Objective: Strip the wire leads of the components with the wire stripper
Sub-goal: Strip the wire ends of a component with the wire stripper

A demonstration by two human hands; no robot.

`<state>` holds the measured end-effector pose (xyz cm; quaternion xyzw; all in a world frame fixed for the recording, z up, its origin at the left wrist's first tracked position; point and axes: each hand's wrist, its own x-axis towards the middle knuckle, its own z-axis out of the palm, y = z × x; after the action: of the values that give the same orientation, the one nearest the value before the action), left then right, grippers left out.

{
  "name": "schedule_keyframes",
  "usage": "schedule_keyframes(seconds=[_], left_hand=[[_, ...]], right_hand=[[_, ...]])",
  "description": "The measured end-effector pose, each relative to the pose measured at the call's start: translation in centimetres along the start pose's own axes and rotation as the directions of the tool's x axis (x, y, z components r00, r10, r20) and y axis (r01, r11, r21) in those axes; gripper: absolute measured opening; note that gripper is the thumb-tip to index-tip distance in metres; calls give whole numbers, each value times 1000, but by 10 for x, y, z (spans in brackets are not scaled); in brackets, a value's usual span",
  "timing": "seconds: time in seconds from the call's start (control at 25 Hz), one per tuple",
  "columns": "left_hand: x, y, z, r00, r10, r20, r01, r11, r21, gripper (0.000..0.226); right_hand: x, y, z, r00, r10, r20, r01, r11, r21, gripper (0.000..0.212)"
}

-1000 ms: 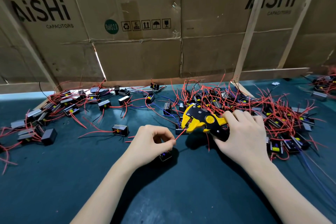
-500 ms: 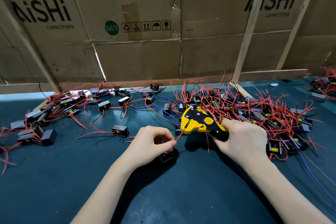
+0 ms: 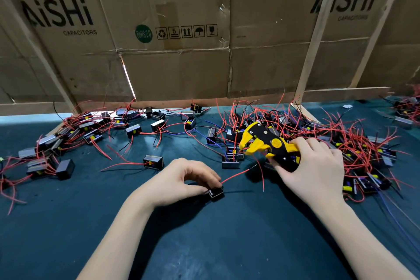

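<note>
pinching a component (image 3: 216, 193) on the mat (image 3: 68, 223), the left hand (image 3: 181, 179) trails its red lead (image 3: 236, 174); the right hand (image 3: 316, 166) grips the stripper (image 3: 268, 143), its jaws apart.

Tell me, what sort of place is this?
Likely a small electronics assembly bench: piles of wired components on a green mat, a wire stripper in hand, and capacitor cartons as a backdrop.
</note>
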<state>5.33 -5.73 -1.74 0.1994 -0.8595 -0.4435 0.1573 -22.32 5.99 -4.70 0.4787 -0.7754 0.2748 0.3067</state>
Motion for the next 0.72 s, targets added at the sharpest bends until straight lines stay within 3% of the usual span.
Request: schedule_keyframes(seconds=[0.2, 0.32, 0.48, 0.72], left_hand=[[8, -2, 12, 987, 33, -156, -20, 996, 90, 9], [14, -2, 23, 970, 45, -239, -18, 994, 111, 5], [15, 0, 22, 979, -11, -203, 26, 997, 74, 14], [19, 4, 28, 979, -32, -202, 43, 998, 52, 30]], right_hand=[[1, -2, -5, 999, 1, -33, 2, 997, 79, 48], [1, -7, -8, 996, -76, -51, 80, 993, 81, 50], [-2, -15, -7, 989, -145, -20, 146, 985, 92, 52], [-4, -15, -3, 994, -112, -8, 113, 993, 40, 49]])
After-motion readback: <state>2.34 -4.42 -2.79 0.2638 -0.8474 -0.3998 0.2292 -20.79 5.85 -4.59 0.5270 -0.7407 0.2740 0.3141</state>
